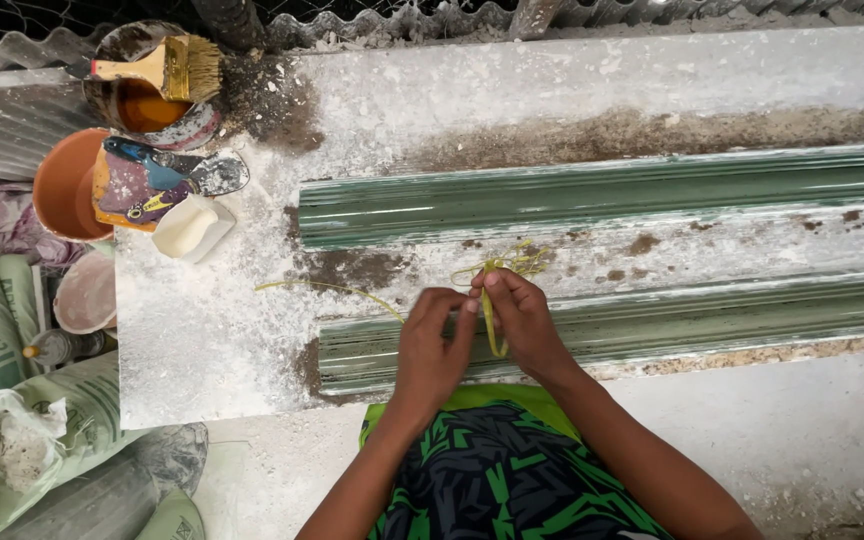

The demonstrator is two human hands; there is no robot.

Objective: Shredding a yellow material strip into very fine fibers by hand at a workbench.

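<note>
a thin yellow-green fibre strand [493,318] hangs over the near green ribbed mould [652,322] on the white, powder-dusted table [192,340]. the right hand [520,315] pinches its upper end between closed fingers; the left hand [432,345] meets it there, fingers narrow, touching the same strand. a frayed tuft [524,261] lies just beyond. far left stand a paint tin with brush [157,80], an orange pot [64,185] and a trowel [177,172].
</note>
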